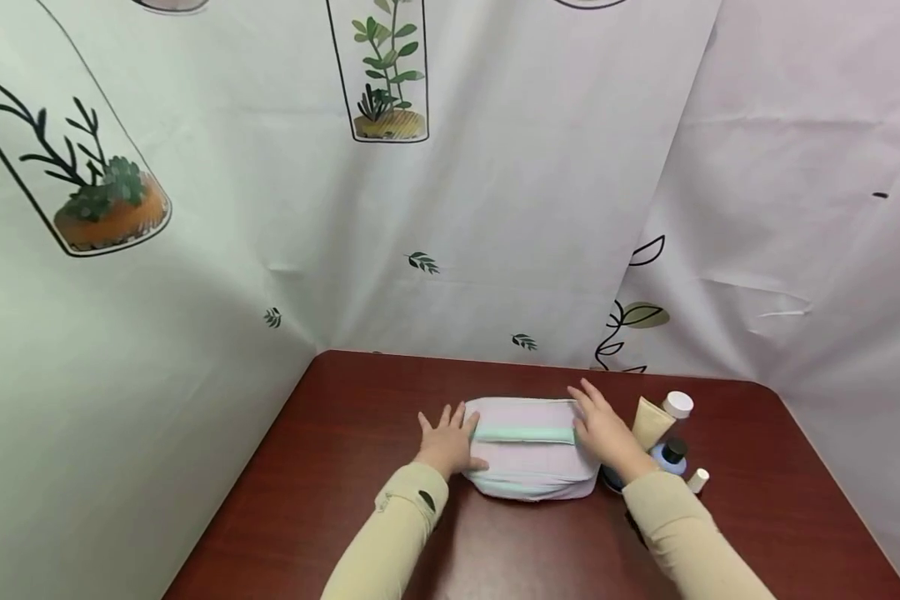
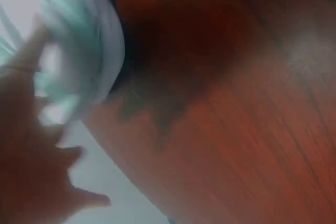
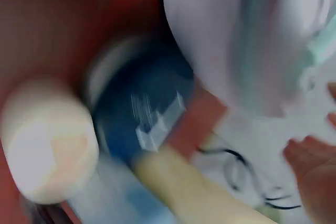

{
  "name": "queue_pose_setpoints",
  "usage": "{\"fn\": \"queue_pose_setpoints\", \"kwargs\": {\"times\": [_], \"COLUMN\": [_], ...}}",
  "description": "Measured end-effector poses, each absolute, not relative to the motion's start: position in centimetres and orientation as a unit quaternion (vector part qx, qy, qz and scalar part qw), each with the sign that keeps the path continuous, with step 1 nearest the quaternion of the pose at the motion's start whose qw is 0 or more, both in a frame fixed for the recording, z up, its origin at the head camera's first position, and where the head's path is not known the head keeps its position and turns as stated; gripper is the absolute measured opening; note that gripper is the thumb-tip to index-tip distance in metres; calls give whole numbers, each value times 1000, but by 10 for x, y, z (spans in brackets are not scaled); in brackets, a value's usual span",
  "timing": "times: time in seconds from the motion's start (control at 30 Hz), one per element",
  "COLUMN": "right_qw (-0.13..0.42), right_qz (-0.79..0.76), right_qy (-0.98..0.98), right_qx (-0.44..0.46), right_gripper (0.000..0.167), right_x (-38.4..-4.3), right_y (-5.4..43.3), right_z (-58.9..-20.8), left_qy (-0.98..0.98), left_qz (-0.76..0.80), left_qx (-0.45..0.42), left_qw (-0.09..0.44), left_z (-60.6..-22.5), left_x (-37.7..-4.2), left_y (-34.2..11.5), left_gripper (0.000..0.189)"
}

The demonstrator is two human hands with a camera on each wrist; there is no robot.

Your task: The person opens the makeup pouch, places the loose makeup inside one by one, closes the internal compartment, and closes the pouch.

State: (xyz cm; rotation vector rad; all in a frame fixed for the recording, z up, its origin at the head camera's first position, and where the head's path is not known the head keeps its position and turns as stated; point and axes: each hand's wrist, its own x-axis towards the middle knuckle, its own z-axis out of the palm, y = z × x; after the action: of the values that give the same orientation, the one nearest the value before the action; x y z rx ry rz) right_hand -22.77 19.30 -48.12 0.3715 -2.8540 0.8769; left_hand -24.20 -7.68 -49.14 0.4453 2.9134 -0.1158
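A pale pink and mint zippered pouch (image 1: 532, 462) lies on the dark red-brown table, a mint strap across its top. At its left end is my left hand (image 1: 446, 447), fingers spread and thumb over the pouch's edge. My right hand (image 1: 607, 433) touches the right end with its fingers extended. In the left wrist view the left hand (image 2: 31, 171) is blurred beside the pouch (image 2: 86, 30). The right wrist view has the right hand (image 3: 315, 177) at the edge, apart from the pouch (image 3: 220, 30) in that view.
Right of the pouch stand a beige tube (image 1: 651, 422), a white-capped bottle (image 1: 678, 406), a blue bottle with a black cap (image 1: 671, 458) and a small white-capped item (image 1: 697, 481). A dark blue round container (image 3: 149, 98) sits close to the pouch. A printed white cloth (image 1: 495, 233) hangs behind the table.
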Motion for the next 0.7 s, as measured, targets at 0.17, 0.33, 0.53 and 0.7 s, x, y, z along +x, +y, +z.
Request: {"fn": "queue_pose_setpoints", "kwargs": {"times": [0.17, 0.33, 0.53, 0.7], "right_qw": [-42, -67, -139, -174], "right_qz": [430, 522, 618, 582], "right_qy": [-901, -845, -773, -793], "right_qx": [-23, -93, -28, 51], "right_gripper": [48, 46, 40, 36], "right_x": [-236, -249, -260, -268], "right_y": [189, 196, 209, 216], "right_z": [-504, -510, -501, -490], "left_qy": [980, 974, 970, 965], "left_qz": [-110, -162, -183, -201], "left_qx": [112, 97, 89, 92], "left_qw": [124, 124, 134, 145], "left_z": [-509, -510, -509, -512], "left_x": [-231, -232, -239, -242], "left_y": [-67, -61, -56, -54], "left_gripper": [93, 92, 93, 94]}}
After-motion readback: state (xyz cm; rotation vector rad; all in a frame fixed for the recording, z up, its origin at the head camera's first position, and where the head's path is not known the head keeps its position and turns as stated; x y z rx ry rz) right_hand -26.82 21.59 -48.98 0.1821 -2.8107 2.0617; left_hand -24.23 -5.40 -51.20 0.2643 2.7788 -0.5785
